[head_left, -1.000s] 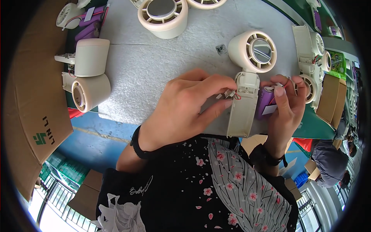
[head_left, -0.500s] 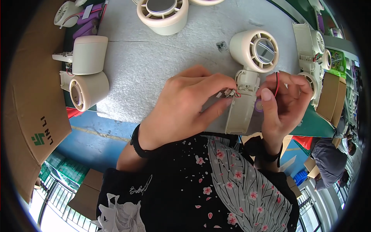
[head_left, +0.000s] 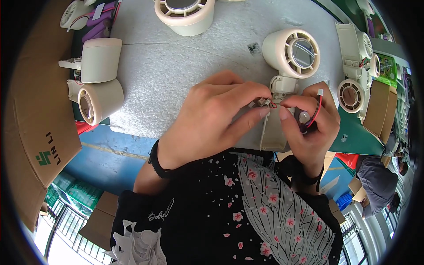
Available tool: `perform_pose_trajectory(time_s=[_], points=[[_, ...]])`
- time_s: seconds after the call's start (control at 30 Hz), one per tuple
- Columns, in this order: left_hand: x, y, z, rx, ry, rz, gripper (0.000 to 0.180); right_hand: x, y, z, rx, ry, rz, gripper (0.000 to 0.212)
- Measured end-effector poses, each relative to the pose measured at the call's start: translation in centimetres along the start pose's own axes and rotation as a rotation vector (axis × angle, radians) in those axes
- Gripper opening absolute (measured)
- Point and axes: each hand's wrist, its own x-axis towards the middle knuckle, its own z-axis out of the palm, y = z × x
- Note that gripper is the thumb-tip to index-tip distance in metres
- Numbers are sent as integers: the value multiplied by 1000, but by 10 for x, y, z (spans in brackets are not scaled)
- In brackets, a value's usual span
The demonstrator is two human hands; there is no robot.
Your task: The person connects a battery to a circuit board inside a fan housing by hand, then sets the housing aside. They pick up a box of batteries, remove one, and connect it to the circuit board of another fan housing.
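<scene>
A cream handheld fan lies in front of me, its round head away from me and its opened handle shell toward me. Over the handle, my left hand pinches a small circuit board with thin red and black wires between thumb and forefinger. My right hand is closed just right of it, thumb and forefinger together beside those wires. Its curled fingers hold a cylindrical battery, of which only an end shows. Red and black leads rise from it over the fingers to a white plug.
More fan bodies stand at the left, at the far edge and at the right. Purple batteries lie at the far left. A large cardboard box borders the left side. A grey sheet covers the table.
My right hand has moved left to the wires by the circuit board, its fingers curling in with the battery. The white plug has come into sight above it. My left hand keeps its pinch.
</scene>
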Motion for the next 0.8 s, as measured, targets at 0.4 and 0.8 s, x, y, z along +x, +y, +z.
perform_pose_trajectory(time_s=[0.4,0.8], points=[[0,0,0,27,-4,22,24,4,-6,5,-39,-41,-1,21],[0,0,3,54,8,66,37,6,-8,5,-62,-54,-9,17]])
